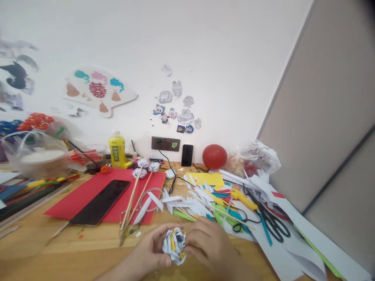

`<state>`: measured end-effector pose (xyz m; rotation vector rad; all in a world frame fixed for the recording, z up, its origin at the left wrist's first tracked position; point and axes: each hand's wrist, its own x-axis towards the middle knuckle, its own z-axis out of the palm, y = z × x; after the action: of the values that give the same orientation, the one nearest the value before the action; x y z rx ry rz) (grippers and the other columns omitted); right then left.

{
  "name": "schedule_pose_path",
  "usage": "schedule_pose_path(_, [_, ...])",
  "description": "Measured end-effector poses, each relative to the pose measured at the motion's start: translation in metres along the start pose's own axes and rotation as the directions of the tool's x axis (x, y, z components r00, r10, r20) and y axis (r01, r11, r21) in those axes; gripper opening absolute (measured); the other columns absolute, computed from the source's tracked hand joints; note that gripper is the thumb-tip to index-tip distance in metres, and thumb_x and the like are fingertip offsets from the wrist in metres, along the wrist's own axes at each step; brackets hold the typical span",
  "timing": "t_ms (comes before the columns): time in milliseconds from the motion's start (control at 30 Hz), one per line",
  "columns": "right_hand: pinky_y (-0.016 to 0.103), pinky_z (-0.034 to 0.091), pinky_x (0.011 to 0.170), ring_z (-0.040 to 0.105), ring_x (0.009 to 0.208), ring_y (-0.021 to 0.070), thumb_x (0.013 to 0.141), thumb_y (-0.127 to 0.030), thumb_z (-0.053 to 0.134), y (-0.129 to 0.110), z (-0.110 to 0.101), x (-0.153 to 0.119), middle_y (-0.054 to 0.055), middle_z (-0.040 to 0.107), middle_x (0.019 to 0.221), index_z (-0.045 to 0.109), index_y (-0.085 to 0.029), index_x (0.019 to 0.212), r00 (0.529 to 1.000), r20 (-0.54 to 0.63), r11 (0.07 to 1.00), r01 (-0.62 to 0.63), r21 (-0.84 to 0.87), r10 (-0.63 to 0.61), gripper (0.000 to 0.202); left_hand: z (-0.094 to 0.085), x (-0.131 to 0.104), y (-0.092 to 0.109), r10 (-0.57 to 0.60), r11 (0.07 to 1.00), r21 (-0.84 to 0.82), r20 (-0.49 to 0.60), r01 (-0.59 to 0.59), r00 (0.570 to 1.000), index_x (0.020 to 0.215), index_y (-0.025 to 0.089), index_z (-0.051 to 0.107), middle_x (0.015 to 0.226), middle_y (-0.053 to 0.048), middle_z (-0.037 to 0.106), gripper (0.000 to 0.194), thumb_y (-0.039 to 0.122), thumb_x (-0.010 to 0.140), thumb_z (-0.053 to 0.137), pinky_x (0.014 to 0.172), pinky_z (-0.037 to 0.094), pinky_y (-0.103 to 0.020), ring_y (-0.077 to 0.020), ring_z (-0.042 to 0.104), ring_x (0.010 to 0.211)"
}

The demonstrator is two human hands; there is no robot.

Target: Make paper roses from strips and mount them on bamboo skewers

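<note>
Near the table's front edge, my left hand (150,249) is closed around the left side of a paper rose (175,246), a rolled ball of white, yellow and dark-marked folded strips. My right hand (206,244) presses its fingertips together against the right side of the rose; whether a strip is pinched there is hidden. Just beyond the hands lies a heap of cut paper strips (187,205) in white, yellow, green and blue. Several white paper roses on wooden sticks (135,187) rest on red card (67,201) to the left.
A black phone (101,201) lies on the red card. At right are a yellow glue gun (244,199), black scissors (274,222) and white paper sheets (281,253). A red balloon (215,157), upright phone (187,155) and yellow bottle (117,150) stand by the wall. A black cable (172,181) crosses the table.
</note>
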<state>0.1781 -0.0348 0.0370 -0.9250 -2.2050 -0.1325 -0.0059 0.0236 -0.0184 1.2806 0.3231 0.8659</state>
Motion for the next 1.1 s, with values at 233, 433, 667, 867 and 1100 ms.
schedule_pose_path(233, [0.028,0.037,0.050,0.051,0.055,0.0146,0.091,-0.012,0.036,-0.002,0.004,-0.002,0.002,0.062,0.062,0.059,-0.017,0.072,0.987,0.022,0.937,0.156,-0.313,-0.157,0.029,0.002,0.000,0.002,-0.027,0.999,-0.046,0.000,0.027,1.000,0.101,0.027,0.066,0.092,-0.001,0.072,0.057,0.048,0.050,0.081,0.071,0.049,-0.030,-0.0192,0.067,0.081])
schedule_pose_path(433, [0.026,0.041,0.058,0.054,0.064,0.0134,0.094,-0.026,0.041,-0.002,0.003,-0.001,0.002,0.064,0.070,0.057,-0.018,0.077,0.999,-0.013,0.995,0.034,-0.089,-0.035,0.025,0.001,0.001,-0.001,-0.067,0.989,-0.129,0.038,0.071,0.997,0.099,0.025,0.066,0.090,0.000,0.070,0.058,0.043,0.047,0.084,0.072,0.045,-0.027,-0.0177,0.064,0.081])
schedule_pose_path(667, [0.027,0.034,0.049,0.047,0.055,0.0141,0.093,-0.014,0.033,0.000,0.010,-0.002,0.003,0.059,0.060,0.057,-0.015,0.072,0.972,-0.068,0.942,0.200,-0.269,-0.225,0.032,-0.004,0.001,-0.009,-0.143,0.976,-0.158,0.043,0.148,0.989,0.099,0.024,0.066,0.088,0.001,0.068,0.060,0.038,0.045,0.086,0.072,0.040,-0.026,-0.0167,0.060,0.081])
schedule_pose_path(867, [0.022,0.044,0.061,0.057,0.066,0.0118,0.093,-0.037,0.042,0.000,0.002,-0.002,0.002,0.065,0.070,0.060,-0.018,0.075,0.999,-0.022,0.980,-0.044,0.193,0.049,0.032,-0.002,0.000,-0.008,-0.144,0.968,-0.201,0.044,0.150,0.989,0.097,0.022,0.067,0.091,-0.001,0.068,0.059,0.034,0.043,0.088,0.071,0.040,-0.026,-0.0178,0.059,0.082])
schedule_pose_path(1100, [0.023,0.039,0.054,0.056,0.060,0.0121,0.090,-0.044,0.045,0.007,0.010,-0.006,0.000,0.063,0.063,0.061,-0.019,0.070,0.990,-0.025,0.982,-0.137,0.128,0.141,0.036,0.000,0.001,-0.006,-0.117,0.965,-0.228,0.068,0.130,0.991,0.097,0.023,0.067,0.091,0.000,0.069,0.058,0.033,0.044,0.088,0.072,0.039,-0.025,-0.0158,0.060,0.083])
